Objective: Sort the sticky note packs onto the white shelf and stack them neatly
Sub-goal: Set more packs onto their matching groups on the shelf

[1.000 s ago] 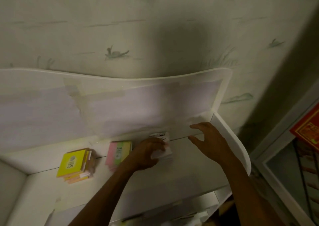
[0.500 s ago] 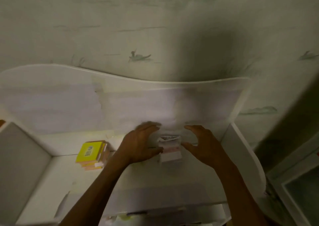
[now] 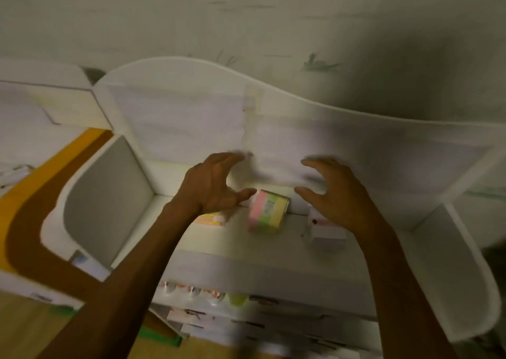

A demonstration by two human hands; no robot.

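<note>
On the white shelf [image 3: 273, 246] lies a pink, green and yellow sticky note pack [image 3: 267, 212] near the back wall. My left hand [image 3: 213, 186] hovers just left of it, fingers spread, holding nothing, and covers most of a yellow and orange stack [image 3: 212, 219]. My right hand [image 3: 336, 191] is open above a white and pink stack [image 3: 325, 234] at the right, partly hiding it. The frame is blurred by motion.
The shelf has a wavy white back panel [image 3: 356, 139] and curved side walls [image 3: 106, 194]. Below its front edge, a lower level [image 3: 232, 306] holds several more packs. A yellow and brown surface [image 3: 35, 221] lies at the left.
Both hands have let go of the white and pink stack and shifted left with fingers spread. The view swung left, so the multicolour pack shows between the hands.
</note>
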